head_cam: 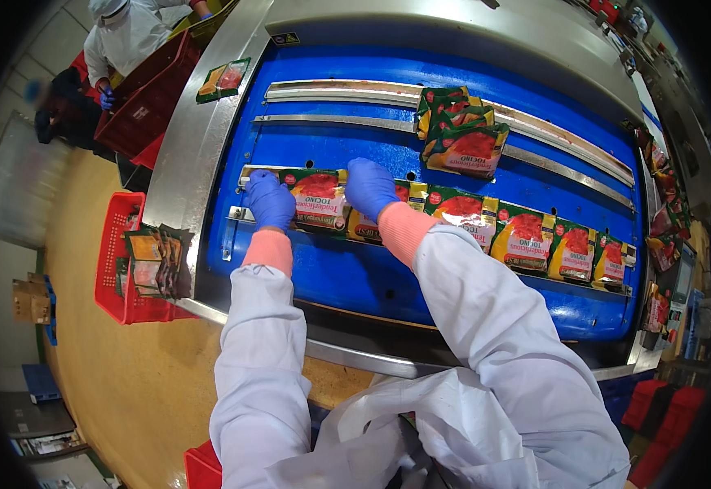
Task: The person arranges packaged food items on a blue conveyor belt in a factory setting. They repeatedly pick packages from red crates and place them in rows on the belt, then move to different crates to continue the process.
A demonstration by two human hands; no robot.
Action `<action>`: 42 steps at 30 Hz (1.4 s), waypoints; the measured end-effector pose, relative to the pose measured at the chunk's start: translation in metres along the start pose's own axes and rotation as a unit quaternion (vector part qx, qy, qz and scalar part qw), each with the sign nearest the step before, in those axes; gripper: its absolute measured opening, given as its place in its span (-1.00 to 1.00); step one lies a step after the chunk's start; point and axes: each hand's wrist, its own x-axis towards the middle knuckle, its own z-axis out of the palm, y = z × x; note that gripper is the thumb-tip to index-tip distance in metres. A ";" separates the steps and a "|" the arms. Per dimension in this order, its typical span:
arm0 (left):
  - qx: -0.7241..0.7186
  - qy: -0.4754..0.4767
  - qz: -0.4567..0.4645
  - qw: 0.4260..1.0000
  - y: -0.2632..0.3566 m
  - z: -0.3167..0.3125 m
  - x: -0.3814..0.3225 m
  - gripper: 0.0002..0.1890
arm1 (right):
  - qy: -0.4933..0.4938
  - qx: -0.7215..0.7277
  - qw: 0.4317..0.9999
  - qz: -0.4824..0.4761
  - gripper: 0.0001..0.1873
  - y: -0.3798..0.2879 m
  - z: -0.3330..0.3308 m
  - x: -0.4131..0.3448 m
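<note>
My left hand (pixel 268 200), in a blue glove, grips the left edge of a printed plastic food pouch (pixel 317 198). Curled at the upper right edge of that same pouch is my right hand (pixel 371 188), also gloved; its fingertips are partly hidden. The pouch lies at the left end of a row along the near metal bar (pixel 242 214) of a blue machine bed (pixel 355 275). Several more filled pouches (pixel 523 238) continue the row to the right, one partly covered by my right wrist. Beyond them, a heap of overlapping pouches (pixel 462 137) rests across the far metal bars (pixel 343 95).
One pouch (pixel 223 80) lies on the steel rim (pixel 190 140) at left. A red crate (pixel 120 263) below it has stacked pouches (pixel 154 260) at its top. A co-worker (pixel 132 43) handles a dark red crate (pixel 147 98). More pouches (pixel 667 214) line the right side.
</note>
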 end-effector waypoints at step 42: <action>-0.345 -0.104 0.374 0.855 0.621 0.062 -0.147 -0.79 | 0.276 0.120 0.940 0.161 -0.81 0.510 -0.396 -0.172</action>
